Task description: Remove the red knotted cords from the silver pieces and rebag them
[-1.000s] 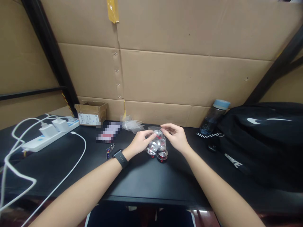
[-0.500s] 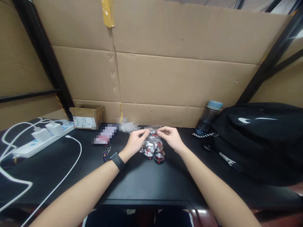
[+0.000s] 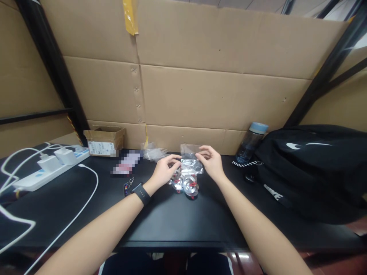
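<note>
A clear plastic bag lies spread between my hands, its open-looking upper part rising toward the cardboard. My left hand is closed at the bag's left edge, thumb and fingertips near each other. My right hand pinches the right edge with thumb and forefinger, the other fingers curled loosely. Just below the bag rests a pile of shiny silver discs with red parts, some partly covered by the plastic and by my left hand. A dark watch is on my left wrist.
More clear bags lie behind my left hand. To the left are a small carton, a blurred-out item, a keychain and a power strip with white cables. A bottle and black backpack stand right.
The bag now stretches flatter and higher between my hands. My right hand has risen slightly and moved right; the left has shifted little. More of the bag's upper part shows.
</note>
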Demonstrator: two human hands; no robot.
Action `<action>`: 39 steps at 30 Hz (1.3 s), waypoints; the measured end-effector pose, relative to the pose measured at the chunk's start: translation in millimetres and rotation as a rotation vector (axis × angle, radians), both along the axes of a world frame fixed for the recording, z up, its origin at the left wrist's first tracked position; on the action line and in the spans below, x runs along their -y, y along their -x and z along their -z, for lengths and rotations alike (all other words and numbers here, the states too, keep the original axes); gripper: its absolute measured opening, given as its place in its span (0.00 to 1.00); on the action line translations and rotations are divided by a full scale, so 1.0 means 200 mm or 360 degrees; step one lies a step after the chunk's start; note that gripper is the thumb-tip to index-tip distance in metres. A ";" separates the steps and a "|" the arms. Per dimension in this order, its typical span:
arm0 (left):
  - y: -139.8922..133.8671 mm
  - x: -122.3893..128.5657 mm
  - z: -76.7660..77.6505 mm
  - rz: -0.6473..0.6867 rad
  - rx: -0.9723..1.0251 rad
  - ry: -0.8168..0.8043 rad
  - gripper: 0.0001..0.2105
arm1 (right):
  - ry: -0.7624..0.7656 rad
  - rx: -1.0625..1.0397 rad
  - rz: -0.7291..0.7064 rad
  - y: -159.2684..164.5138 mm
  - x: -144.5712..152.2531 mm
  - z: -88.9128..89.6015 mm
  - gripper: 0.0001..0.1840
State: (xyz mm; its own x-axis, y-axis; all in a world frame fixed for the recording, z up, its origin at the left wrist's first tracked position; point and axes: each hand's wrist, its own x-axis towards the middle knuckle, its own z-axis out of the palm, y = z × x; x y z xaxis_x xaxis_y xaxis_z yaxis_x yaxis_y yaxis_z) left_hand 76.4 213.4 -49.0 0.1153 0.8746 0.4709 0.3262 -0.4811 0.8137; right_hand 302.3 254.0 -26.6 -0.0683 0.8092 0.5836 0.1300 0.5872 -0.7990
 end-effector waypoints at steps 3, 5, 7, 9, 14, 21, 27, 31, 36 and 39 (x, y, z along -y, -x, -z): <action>0.02 0.01 -0.02 -0.0001 -0.0279 -0.0192 0.11 | -0.0008 0.0138 0.0252 -0.17 -0.10 0.00 0.23; 0.02 0.02 -0.03 0.0054 -0.0463 -0.0310 0.09 | 0.0050 0.0338 0.0496 -0.31 -0.16 0.03 0.22; 0.02 0.02 -0.03 0.0098 -0.0564 -0.0383 0.09 | 0.0093 0.0657 0.0745 -0.43 -0.21 0.06 0.18; 0.02 0.02 -0.03 0.0094 -0.0602 -0.0429 0.09 | 0.0028 0.0927 0.0936 -0.48 -0.23 0.07 0.19; 0.03 -0.01 -0.01 -0.0076 -0.0655 -0.0475 0.09 | -0.0214 0.1241 0.0351 -0.31 -0.12 0.00 0.15; 0.05 -0.02 -0.01 -0.0140 -0.0688 -0.0463 0.10 | 0.0108 0.1460 -0.0904 -0.04 0.16 -0.09 0.11; 0.03 0.00 -0.03 -0.0063 -0.0677 -0.0436 0.11 | 0.0045 0.1176 -0.0679 -0.02 0.18 -0.11 0.05; 0.00 0.05 -0.06 0.0121 -0.0470 -0.0320 0.08 | 0.0092 0.0783 -0.0467 0.02 0.16 -0.09 0.08; -0.02 0.08 -0.07 0.0145 -0.0244 -0.0229 0.09 | 0.0454 0.0369 -0.0645 0.09 0.14 -0.01 0.16; -0.01 0.07 -0.06 0.0104 -0.0268 -0.0227 0.09 | 0.0538 0.0237 -0.0715 0.11 0.16 0.01 0.18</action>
